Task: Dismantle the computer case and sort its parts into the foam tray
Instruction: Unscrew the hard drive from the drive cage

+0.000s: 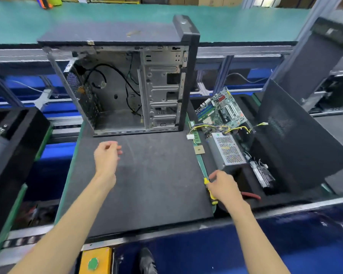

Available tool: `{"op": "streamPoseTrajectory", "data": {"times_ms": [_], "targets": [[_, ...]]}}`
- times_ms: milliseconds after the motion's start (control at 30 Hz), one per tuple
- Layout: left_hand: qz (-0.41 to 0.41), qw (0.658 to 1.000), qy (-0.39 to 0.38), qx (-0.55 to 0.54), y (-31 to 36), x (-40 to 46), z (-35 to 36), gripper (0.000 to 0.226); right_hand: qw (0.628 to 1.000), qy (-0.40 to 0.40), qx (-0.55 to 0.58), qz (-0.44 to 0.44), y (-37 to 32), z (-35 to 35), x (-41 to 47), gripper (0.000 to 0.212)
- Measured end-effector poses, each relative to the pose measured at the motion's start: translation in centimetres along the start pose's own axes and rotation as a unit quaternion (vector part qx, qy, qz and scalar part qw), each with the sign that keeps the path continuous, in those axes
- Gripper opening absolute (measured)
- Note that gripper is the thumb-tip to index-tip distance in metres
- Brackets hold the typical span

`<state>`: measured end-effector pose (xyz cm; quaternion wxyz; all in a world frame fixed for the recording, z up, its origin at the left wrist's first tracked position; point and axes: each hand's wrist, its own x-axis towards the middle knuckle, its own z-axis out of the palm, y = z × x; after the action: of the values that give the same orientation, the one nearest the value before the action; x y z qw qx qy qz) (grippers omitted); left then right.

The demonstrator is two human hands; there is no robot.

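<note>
Computer case: stands upright at the far edge of the dark work mat, open side toward the viewer; interior largely stripped, with loose black cables hanging inside and the metal drive cage at its right
Foam tray: black, just right of the mat
Tray contents: green motherboard leaning at the far end; silver power supply with yellow and black wiring nearer; a further metal part beside it, too blurred to identify; dark side panel tilted against the tray's right side
Right hand: at the mat's right edge, fingers curled round a yellow and black screwdriver
Left hand: hovers above the mat in front of the case, fingers loosely curled, holding nothing
Red-handled pliers: lying in the tray just right of the right hand
</note>
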<state>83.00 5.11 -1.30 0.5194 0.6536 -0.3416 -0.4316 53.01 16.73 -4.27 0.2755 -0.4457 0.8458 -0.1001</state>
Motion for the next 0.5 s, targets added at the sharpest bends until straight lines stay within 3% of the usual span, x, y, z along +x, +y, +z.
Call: {"op": "streamPoseTrajectory", "data": {"times_ms": [267,500], "targets": [[-0.037,0.987,-0.132,0.085,-2.3,-8.7,-1.9,0.021,0.999,0.025,0.04,-0.028,2.3,3.0,-3.6,0.037],[-0.053,0.97,-0.206,0.119,-2.1,-10.7,-0.8,0.021,0.999,0.032,0.033,0.006,3.0,2.4,-3.0,0.025]]}}
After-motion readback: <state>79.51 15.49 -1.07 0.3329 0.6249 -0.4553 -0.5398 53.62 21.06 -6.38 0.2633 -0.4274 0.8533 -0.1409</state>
